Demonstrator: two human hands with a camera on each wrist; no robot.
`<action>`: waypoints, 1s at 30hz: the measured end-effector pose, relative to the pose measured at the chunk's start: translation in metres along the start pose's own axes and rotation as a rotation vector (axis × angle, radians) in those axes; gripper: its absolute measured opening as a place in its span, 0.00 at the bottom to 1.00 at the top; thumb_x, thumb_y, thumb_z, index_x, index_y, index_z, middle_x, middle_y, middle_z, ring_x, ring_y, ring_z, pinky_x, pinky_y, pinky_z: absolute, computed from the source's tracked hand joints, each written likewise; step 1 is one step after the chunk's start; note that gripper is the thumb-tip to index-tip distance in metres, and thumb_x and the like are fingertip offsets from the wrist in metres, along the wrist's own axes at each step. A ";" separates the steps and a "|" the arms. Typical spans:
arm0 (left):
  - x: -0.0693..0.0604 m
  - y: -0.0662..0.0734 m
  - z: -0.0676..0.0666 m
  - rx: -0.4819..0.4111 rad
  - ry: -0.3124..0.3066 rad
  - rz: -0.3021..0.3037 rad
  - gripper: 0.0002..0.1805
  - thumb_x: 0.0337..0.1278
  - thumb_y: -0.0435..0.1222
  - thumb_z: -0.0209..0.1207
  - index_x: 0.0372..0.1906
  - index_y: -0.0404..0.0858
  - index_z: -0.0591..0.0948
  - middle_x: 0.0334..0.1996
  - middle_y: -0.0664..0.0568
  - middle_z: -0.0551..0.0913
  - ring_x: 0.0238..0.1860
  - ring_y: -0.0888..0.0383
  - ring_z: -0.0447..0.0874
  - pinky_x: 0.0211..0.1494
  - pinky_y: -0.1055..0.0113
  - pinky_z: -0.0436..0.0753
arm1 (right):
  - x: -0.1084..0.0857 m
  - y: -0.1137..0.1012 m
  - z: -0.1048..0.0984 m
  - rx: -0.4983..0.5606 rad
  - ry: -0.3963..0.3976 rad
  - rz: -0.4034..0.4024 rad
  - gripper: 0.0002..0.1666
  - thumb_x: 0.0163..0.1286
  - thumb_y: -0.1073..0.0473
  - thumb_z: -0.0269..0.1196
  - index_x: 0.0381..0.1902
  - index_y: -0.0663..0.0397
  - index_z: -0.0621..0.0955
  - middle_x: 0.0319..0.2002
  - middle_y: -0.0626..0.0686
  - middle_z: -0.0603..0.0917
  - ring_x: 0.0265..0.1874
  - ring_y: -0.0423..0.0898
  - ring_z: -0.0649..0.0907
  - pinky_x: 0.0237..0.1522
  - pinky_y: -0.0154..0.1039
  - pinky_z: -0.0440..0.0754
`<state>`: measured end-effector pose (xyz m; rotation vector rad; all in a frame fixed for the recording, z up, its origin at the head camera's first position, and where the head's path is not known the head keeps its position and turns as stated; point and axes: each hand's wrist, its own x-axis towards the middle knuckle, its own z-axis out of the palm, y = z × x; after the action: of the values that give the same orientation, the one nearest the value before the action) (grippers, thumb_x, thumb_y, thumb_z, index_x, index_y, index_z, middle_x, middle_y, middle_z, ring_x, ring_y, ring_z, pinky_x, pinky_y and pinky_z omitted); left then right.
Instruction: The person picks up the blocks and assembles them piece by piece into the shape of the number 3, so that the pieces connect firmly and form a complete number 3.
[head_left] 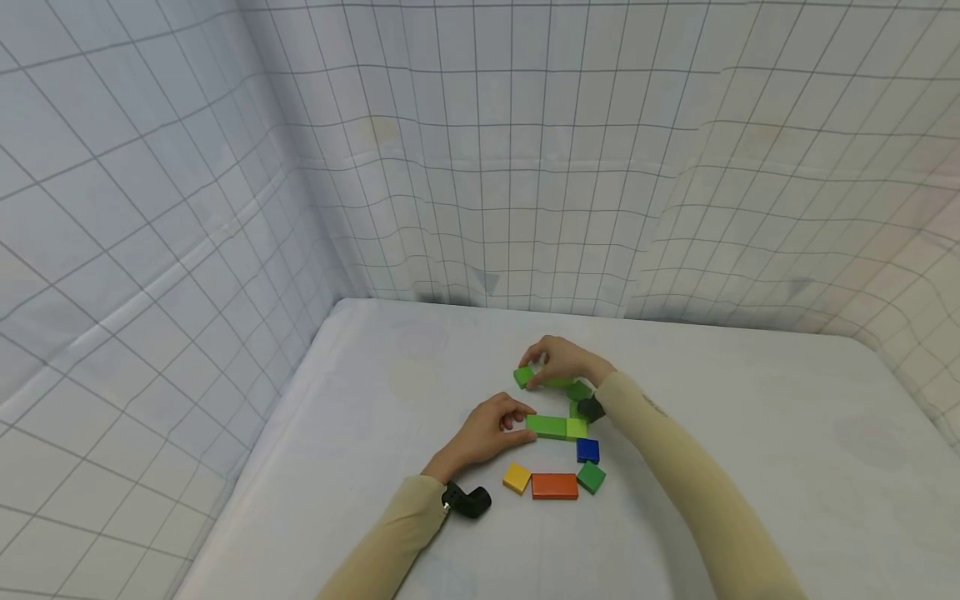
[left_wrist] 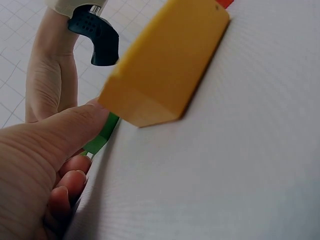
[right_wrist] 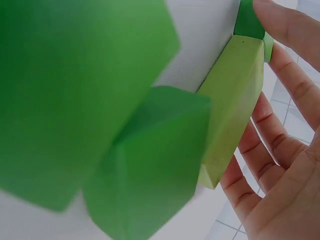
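My left hand [head_left: 486,432] pinches the left end of a long green block [head_left: 547,427], thumb on the near side and forefinger on the far side. A small yellow-green block [head_left: 577,428] adjoins that block's right end. Farther back, my right hand [head_left: 567,359] holds a small green block [head_left: 523,377] between thumb and forefinger. In the right wrist view, this green block [right_wrist: 249,21] meets the end of a long yellow-green block [right_wrist: 231,82], with the other fingers spread behind it. More green blocks [head_left: 579,390] lie under the right wrist, partly hidden by it.
Nearer the front lie a blue block [head_left: 588,451], a darker green block [head_left: 591,477], an orange-red block [head_left: 555,487] and a yellow block [head_left: 517,478]. The white table [head_left: 375,400] is backed by a grid-patterned cloth [head_left: 510,183], which also hangs along the left side.
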<state>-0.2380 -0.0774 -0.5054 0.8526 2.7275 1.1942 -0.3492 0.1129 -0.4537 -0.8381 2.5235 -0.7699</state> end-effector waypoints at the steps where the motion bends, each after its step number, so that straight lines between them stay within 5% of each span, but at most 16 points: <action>1: 0.000 0.000 0.000 -0.002 0.000 0.001 0.18 0.54 0.44 0.67 0.50 0.43 0.83 0.32 0.60 0.72 0.30 0.64 0.68 0.35 0.71 0.70 | 0.000 0.000 0.000 0.001 0.002 -0.004 0.19 0.55 0.55 0.73 0.46 0.49 0.85 0.44 0.48 0.78 0.44 0.47 0.74 0.48 0.43 0.72; 30: 0.000 -0.002 0.001 0.006 0.007 0.005 0.18 0.54 0.45 0.67 0.49 0.43 0.83 0.33 0.60 0.72 0.30 0.64 0.68 0.35 0.70 0.71 | -0.005 0.005 0.001 0.023 0.058 0.040 0.20 0.51 0.55 0.75 0.43 0.53 0.85 0.43 0.49 0.78 0.43 0.48 0.75 0.45 0.43 0.73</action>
<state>-0.2391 -0.0777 -0.5069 0.8577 2.7377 1.1924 -0.3467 0.1192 -0.4560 -0.7660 2.5687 -0.8203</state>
